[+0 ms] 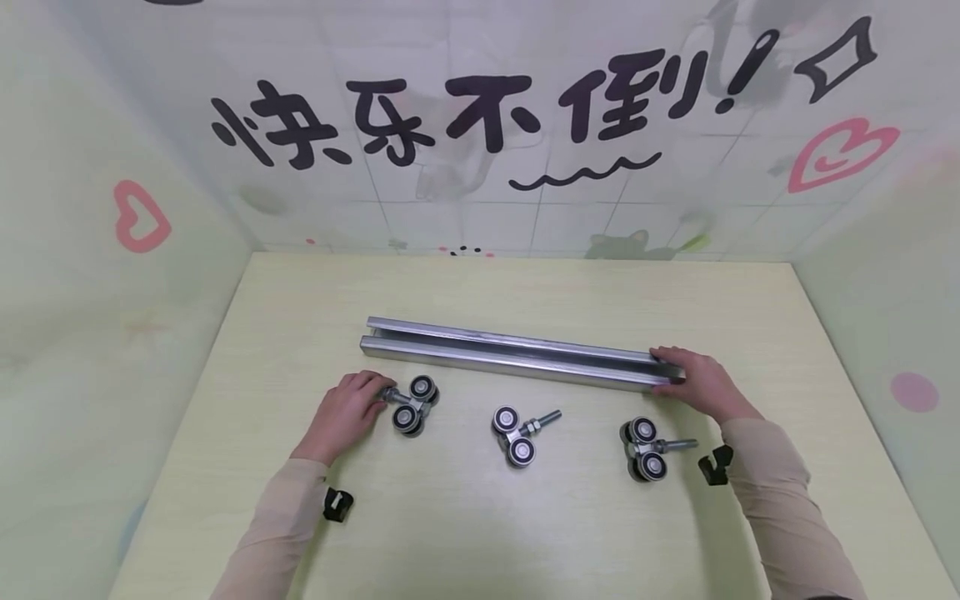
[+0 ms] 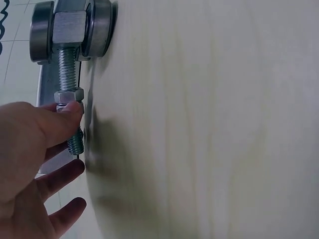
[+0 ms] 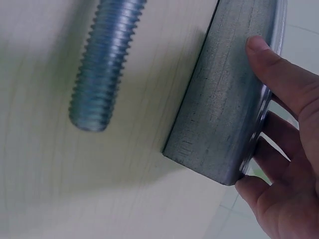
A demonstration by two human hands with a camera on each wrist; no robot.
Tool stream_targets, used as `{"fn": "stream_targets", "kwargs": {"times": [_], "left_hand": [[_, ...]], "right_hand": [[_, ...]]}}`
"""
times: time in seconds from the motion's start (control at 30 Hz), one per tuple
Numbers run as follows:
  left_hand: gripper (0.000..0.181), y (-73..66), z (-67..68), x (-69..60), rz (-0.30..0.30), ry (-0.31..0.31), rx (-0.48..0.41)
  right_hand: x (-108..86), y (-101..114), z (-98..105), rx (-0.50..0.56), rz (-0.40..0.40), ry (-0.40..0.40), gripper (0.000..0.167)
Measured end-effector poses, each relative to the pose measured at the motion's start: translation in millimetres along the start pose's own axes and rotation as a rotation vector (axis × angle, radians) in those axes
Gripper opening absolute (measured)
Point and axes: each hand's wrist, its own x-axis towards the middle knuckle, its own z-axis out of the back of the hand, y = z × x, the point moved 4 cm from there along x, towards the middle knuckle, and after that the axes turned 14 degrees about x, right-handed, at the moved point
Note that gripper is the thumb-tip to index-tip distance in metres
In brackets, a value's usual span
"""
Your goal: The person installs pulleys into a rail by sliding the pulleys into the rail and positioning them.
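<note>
On pale counter (image 1: pixel 450 525): long silvery rail (image 1: pixel 510 365), lying slantwise behind roller trolleys (image 1: pixel 521 452); only head view shows its lengthwise slot and all three trolleys. Right grip (image 1: pixel 701 385) holds rail's right end; right wrist view adds dull, scuffed wall, faint marks (image 3: pixel 185 148) near corner. Left grip (image 1: pixel 348 415) pinches left trolley (image 1: pixel 407 417) by bolt (image 2: pixel 67 69); left wrist view shows thumb at nut (image 2: pixel 70 95), bright thread.

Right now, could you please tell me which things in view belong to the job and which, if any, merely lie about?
In the job:
metal rail, held by right hand
left roller, its bolt pinched by left hand
middle roller, right roller: untouched, but similar, so probably included

Apparently just there:
black lettering, purple dot: background decoration
</note>
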Motion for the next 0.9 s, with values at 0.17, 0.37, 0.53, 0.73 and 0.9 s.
{"fn": "stream_targets", "kwargs": {"times": [0.17, 0.37, 0.53, 0.73, 0.9], "left_hand": [[0.027, -0.4, -2.2, 1.8, -0.002, -0.001, -0.013], [0.025, -0.9, -2.5, 2.9, -0.006, -0.023, -0.068], [0.023, 0.4, -2.4, 4.0, -0.02, -0.03, -0.13], [0.024, 3.6, -4.2, 4.4, -0.036, -0.036, -0.154], [0.024, 4.3, -4.9, 5.3, -0.053, -0.049, -0.152]], "right_hand": [[0.6, -1.6, 1.5, 0.011, -0.03, -0.017, 0.06], [1.2, -3.6, 1.0, 0.037, -0.057, -0.025, 0.061], [1.5, -4.1, 0.7, 0.051, -0.066, -0.029, 0.062], [1.5, -4.5, 0.9, 0.063, -0.06, -0.033, 0.062], [1.5, -4.3, 1.6, 0.07, -0.063, -0.029, 0.062]]}}
